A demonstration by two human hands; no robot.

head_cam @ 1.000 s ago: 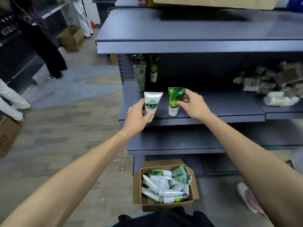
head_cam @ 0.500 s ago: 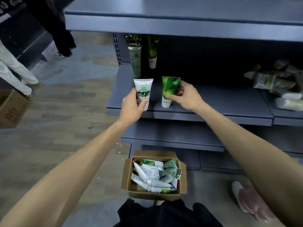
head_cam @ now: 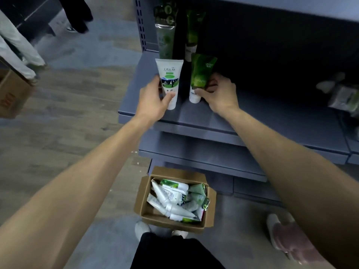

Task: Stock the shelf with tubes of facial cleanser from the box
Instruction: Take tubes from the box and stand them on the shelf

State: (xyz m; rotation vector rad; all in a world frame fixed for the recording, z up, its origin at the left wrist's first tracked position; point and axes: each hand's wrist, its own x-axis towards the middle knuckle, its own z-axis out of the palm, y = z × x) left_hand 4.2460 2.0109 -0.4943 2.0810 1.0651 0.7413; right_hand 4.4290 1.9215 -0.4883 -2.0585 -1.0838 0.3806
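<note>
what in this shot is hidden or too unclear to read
Head view only:
- Right hand: fingertips hidden behind the green tube.
- White tube: small print too small to read; left hand covers its lower edge.
- Two tubes at the back: dark, labels unreadable.
- Box: the lower tubes buried under others.
- Packets at right: blurred, cut by the frame edge.

- White tube (head_cam: 170,82): smooth, glossy plastic.
- Green tube (head_cam: 201,74): shiny plastic.
- Shelf (head_cam: 252,117): matt grey painted metal.
- Box (head_cam: 144,200): matt brown cardboard.
- Floor (head_cam: 68,113): wood-look planks.
</note>
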